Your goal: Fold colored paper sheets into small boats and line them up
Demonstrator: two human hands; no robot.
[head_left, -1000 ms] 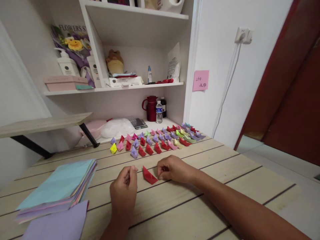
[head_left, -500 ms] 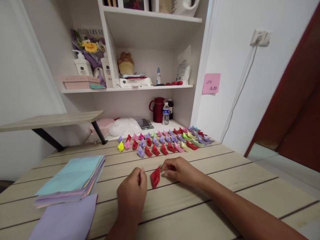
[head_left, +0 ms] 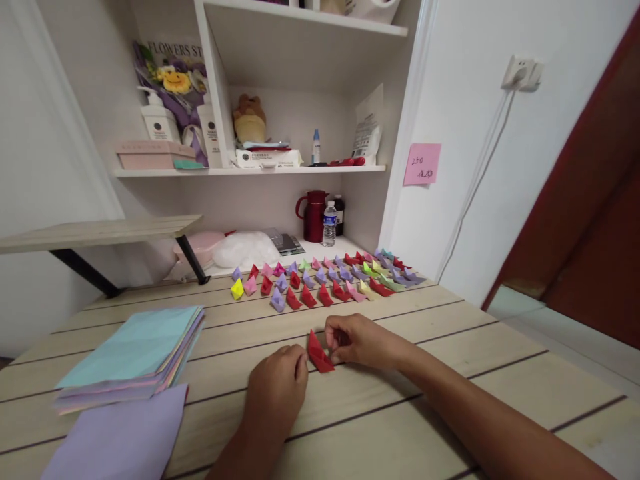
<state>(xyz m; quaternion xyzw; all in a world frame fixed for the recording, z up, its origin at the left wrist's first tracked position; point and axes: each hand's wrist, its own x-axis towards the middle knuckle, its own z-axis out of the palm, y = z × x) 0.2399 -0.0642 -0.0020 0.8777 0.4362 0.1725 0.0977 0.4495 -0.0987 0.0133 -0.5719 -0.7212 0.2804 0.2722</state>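
Note:
A small red folded paper boat [head_left: 319, 353] rests on the table between my hands, slightly tilted, its pointed end upward. My right hand [head_left: 357, 340] is curled at the boat's right side, thumb and fingertips closed on its edge. On the other side, my left hand [head_left: 280, 383] is curled into a loose fist with the thumb side toward the boat; nothing shows in it. Beyond both hands stand rows of paper boats in red [head_left: 325, 295], purple [head_left: 278, 300], pink, yellow and green.
A stack of coloured paper [head_left: 133, 347] lies at the left, with a purple sheet [head_left: 117, 433] nearer me. Behind it stands a small raised shelf [head_left: 100, 230] on black legs. A red jug [head_left: 315, 217] and a water bottle [head_left: 329, 225] stand in the white cabinet at the back.
The red boat has turned so its lower end points to the right. My left hand has shifted right, and my right hand's fingertips now meet the boat. The view has shifted slightly.

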